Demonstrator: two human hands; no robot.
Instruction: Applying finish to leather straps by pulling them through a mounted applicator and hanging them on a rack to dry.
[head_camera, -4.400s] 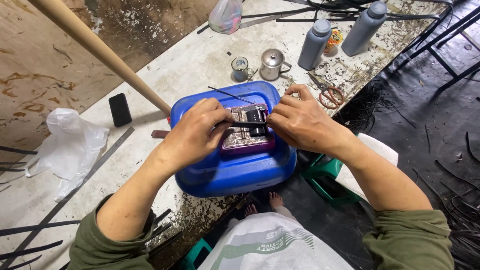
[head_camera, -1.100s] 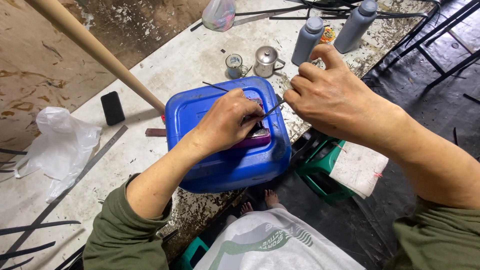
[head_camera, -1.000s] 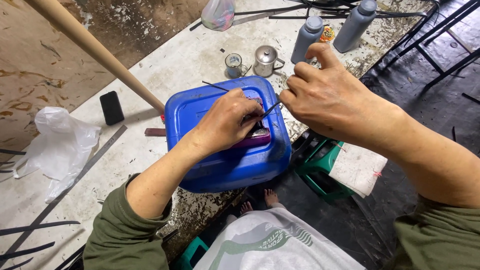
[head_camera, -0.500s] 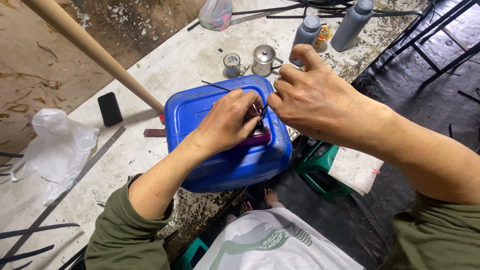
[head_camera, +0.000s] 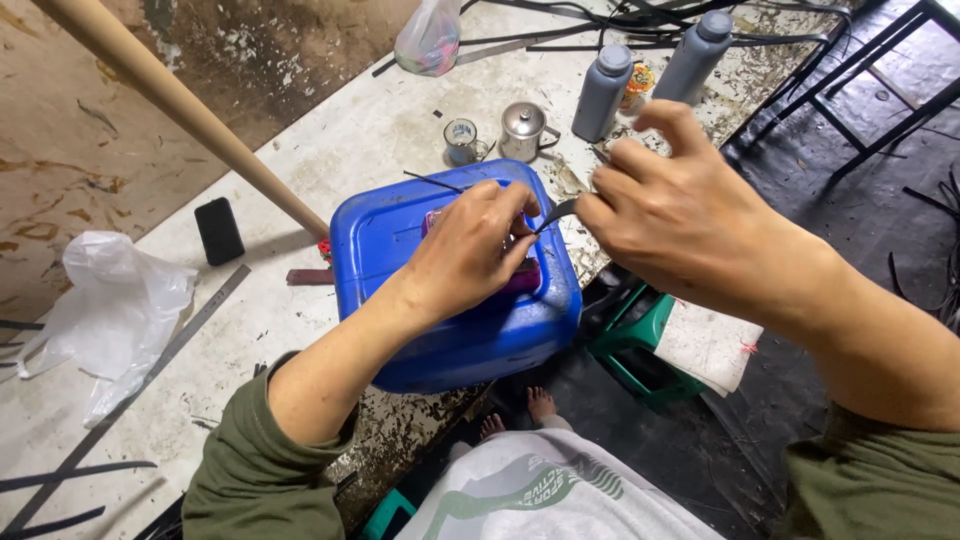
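On the blue jug (head_camera: 450, 330) at the bench's edge, left hand (head_camera: 465, 255) presses a purple block (head_camera: 525, 275); right hand (head_camera: 680, 215) pinches a black strip (head_camera: 558, 212).

Your hands work over the blue jerrycan (head_camera: 450, 300). Far side is crowded: glass cup (head_camera: 461, 140), metal pot (head_camera: 523, 130), two grey bottles (head_camera: 602, 92) close together. Wooden pole (head_camera: 190, 110) slants across far left. Bare tabletop (head_camera: 260, 330) left of the can, past the black phone (head_camera: 218, 230), gives room.
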